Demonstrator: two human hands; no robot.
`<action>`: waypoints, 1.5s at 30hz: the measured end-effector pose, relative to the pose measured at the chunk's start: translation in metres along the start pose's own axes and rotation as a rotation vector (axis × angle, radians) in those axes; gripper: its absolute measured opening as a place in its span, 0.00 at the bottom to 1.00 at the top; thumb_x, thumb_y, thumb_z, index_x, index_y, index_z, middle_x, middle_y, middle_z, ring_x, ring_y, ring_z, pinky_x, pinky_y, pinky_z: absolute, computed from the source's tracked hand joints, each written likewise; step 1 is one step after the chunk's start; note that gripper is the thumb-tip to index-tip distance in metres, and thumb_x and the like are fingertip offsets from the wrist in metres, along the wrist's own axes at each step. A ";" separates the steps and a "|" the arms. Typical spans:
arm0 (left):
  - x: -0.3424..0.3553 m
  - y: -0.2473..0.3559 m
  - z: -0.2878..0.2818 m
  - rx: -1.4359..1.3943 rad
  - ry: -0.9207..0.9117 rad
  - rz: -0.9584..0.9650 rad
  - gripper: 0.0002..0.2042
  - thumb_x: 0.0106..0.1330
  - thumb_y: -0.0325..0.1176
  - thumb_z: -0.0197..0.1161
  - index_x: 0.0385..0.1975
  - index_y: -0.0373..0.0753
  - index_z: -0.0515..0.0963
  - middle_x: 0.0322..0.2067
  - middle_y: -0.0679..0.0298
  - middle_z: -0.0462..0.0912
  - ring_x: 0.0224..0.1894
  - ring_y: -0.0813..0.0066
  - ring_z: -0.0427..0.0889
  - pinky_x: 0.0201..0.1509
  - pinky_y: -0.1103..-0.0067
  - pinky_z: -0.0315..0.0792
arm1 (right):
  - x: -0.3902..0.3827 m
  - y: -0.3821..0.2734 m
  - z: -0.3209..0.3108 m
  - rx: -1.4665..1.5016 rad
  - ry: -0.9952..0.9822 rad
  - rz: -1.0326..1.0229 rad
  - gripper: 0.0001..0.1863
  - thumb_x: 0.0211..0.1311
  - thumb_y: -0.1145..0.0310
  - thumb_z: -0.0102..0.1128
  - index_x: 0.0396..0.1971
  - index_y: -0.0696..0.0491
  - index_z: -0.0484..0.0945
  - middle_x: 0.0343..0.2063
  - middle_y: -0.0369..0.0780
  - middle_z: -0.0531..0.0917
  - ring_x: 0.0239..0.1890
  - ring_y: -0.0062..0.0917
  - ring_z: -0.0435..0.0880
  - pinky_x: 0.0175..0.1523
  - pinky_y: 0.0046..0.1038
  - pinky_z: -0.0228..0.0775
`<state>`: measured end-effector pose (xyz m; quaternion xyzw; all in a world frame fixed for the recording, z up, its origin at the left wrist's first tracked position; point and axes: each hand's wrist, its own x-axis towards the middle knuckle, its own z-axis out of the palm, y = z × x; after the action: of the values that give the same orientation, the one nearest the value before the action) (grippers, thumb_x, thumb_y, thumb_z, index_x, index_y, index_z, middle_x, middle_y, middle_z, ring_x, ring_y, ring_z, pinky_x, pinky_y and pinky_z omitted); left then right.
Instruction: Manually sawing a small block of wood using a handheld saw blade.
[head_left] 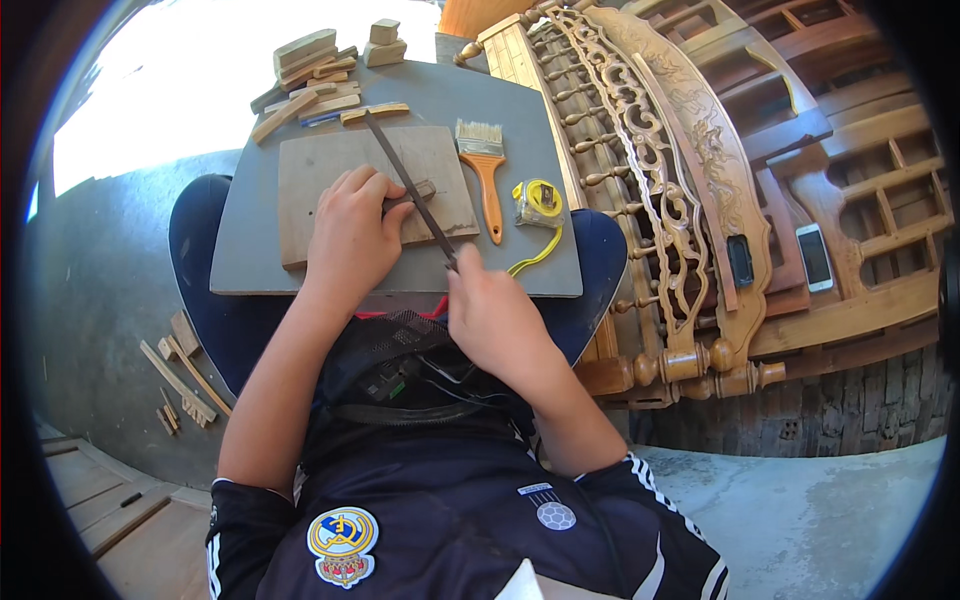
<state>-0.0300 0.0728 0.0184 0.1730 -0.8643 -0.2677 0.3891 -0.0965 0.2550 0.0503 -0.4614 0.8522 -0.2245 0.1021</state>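
My left hand (352,235) is closed on a small wooden piece (424,189), pressing it down on a flat wooden board (310,175). A long dark metal file (395,155) lies slantwise across that piece, its far tip over the board's back edge. My right hand (495,318) is wrapped round the file's near end, just past the board's front edge; a handle, if there is one, is hidden in the fingers. The board rests on a grey tabletop (245,230) across my lap. Right of the board lies a paintbrush (485,175) with an orange handle.
A yellow tape measure (540,203) sits at the tabletop's right, its strip trailing off the edge. Wood offcuts (310,85) pile up at the back left. Carved wooden furniture (640,180) stands close on the right, with a white phone (815,257) on it. Wood scraps (185,365) lie on the left floor.
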 end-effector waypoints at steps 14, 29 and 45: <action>0.006 -0.005 -0.002 -0.025 -0.068 0.045 0.07 0.59 0.26 0.72 0.33 0.32 0.81 0.33 0.54 0.82 0.41 0.51 0.82 0.48 0.64 0.74 | 0.021 -0.002 -0.007 -0.005 -0.054 0.020 0.10 0.70 0.71 0.54 0.39 0.63 0.66 0.22 0.59 0.82 0.30 0.58 0.86 0.37 0.53 0.79; 0.006 -0.002 -0.005 -0.015 -0.051 0.009 0.06 0.59 0.25 0.72 0.33 0.32 0.82 0.33 0.54 0.83 0.41 0.52 0.83 0.48 0.65 0.75 | -0.076 0.009 -0.027 0.074 -0.073 0.094 0.08 0.74 0.69 0.52 0.40 0.59 0.66 0.20 0.57 0.81 0.26 0.57 0.84 0.32 0.53 0.78; -0.006 0.013 0.007 0.025 -0.025 0.038 0.06 0.59 0.26 0.71 0.32 0.34 0.82 0.33 0.56 0.82 0.41 0.52 0.81 0.48 0.62 0.74 | 0.026 -0.006 -0.007 -0.046 -0.087 0.034 0.10 0.66 0.74 0.54 0.43 0.64 0.69 0.28 0.61 0.85 0.36 0.56 0.88 0.42 0.50 0.82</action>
<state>-0.0326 0.0884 0.0193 0.1582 -0.8755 -0.2517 0.3809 -0.1090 0.2327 0.0606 -0.4582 0.8598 -0.1827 0.1320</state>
